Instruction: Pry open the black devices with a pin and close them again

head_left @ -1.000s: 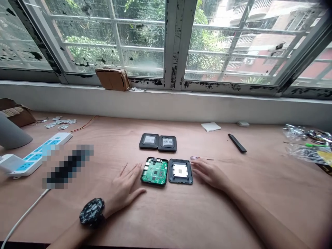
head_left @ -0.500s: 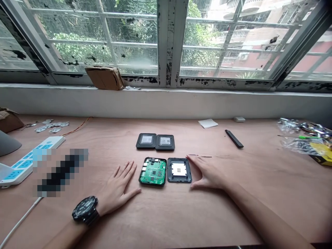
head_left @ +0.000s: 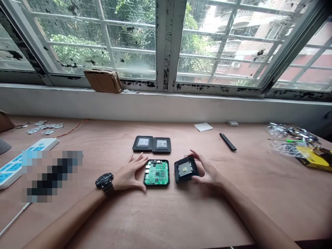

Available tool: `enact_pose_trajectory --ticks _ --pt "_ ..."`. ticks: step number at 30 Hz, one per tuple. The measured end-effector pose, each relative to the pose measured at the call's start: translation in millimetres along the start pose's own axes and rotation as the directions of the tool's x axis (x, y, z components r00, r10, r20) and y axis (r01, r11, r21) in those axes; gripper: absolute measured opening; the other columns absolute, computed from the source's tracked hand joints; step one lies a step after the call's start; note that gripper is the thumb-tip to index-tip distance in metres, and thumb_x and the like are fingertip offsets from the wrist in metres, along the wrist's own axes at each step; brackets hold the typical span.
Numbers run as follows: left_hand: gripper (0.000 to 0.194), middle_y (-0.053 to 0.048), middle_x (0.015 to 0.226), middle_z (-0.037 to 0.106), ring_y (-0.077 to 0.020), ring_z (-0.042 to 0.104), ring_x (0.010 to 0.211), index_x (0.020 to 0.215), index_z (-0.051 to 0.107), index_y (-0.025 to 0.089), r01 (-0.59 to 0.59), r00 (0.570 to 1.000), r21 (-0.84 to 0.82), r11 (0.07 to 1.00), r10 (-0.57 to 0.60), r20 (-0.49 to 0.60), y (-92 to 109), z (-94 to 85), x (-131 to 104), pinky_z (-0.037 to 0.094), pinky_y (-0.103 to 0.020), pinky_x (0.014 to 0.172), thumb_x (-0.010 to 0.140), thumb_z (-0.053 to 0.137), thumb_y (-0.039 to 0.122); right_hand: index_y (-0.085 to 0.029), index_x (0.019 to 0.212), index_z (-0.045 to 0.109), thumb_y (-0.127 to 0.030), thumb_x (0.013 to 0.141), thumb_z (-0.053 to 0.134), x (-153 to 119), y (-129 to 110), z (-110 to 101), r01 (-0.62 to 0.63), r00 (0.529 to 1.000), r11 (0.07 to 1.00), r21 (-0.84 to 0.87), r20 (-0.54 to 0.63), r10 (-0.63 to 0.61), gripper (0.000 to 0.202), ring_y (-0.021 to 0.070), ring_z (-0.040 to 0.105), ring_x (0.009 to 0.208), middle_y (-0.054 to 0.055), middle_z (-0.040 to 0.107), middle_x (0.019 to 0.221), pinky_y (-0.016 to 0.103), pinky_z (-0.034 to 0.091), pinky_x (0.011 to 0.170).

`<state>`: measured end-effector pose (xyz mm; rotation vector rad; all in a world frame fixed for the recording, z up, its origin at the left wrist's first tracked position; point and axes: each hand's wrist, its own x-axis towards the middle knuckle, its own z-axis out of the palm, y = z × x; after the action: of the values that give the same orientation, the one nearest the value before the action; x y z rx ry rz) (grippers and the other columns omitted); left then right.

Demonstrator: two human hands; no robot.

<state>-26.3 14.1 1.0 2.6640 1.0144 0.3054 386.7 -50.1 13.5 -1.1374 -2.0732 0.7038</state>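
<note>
Right hand (head_left: 209,174) pinches tilted cover (head_left: 184,170) by its right side, left hand (head_left: 127,175) spread, unclenched, beside green-board case (head_left: 156,173) on desk (head_left: 166,216); slack fingertip hold could drop cover.

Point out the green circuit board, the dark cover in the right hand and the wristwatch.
Green circuit board (head_left: 156,173): head view, middle of its upward face.
Dark cover (head_left: 185,169): head view, on its silvery plate.
Wristwatch (head_left: 104,180): head view, on its dial.
</note>
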Motion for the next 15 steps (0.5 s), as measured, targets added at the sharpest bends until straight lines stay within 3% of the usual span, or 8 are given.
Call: enact_pose_trajectory --ticks 5,8,11,15 --pt "0.129 -0.021 0.162 0.031 -0.0416 0.021 0.153 0.161 0.027 0.019 -0.085 0.996 -0.007 0.996 0.085 -0.009 28 14.1 20 0.004 -0.065 0.123 0.061 0.073 0.086 -0.028 0.157 0.020 -0.076 0.083 0.056 8 3 3 -0.025 0.977 0.927 0.374 -0.188 0.103 0.095 0.0366 0.057 0.130 0.016 0.052 0.139 0.056 0.050 0.104" --pt "0.127 -0.020 0.162 0.031 -0.0410 0.023 0.152 0.161 0.027 0.020 -0.088 0.996 -0.016 0.996 0.088 -0.016 27 10.9 17 0.008 -0.065 0.123 0.062 0.072 0.086 -0.029 0.157 0.023 -0.079 0.087 0.042 17 -11 7 -0.044 0.963 0.893 0.447 -0.219 0.157 0.088 0.0366 0.057 0.129 0.018 0.050 0.145 0.058 0.051 0.102" --pt "0.115 -0.016 0.162 0.033 -0.0381 0.027 0.152 0.160 0.030 0.024 -0.070 0.996 -0.039 0.997 0.068 -0.051 11 0.5 9 0.014 -0.062 0.124 0.069 0.073 0.081 -0.028 0.155 0.032 -0.078 0.087 0.046 31 -34 12 -0.013 0.983 0.919 0.393 -0.162 0.083 0.085 0.0358 0.058 0.128 0.018 0.051 0.148 0.057 0.049 0.105" --pt "0.082 -0.012 0.154 0.050 -0.0326 0.042 0.146 0.151 0.047 0.023 -0.011 0.983 -0.084 0.996 -0.005 -0.185 -11 -10.1 1 0.030 -0.053 0.122 0.086 0.068 0.068 -0.028 0.151 0.044 -0.064 0.080 0.073 56 -72 26 0.046 0.998 0.998 0.048 0.036 -0.048 0.085 0.0350 0.051 0.136 0.013 0.051 0.150 0.052 0.043 0.113"
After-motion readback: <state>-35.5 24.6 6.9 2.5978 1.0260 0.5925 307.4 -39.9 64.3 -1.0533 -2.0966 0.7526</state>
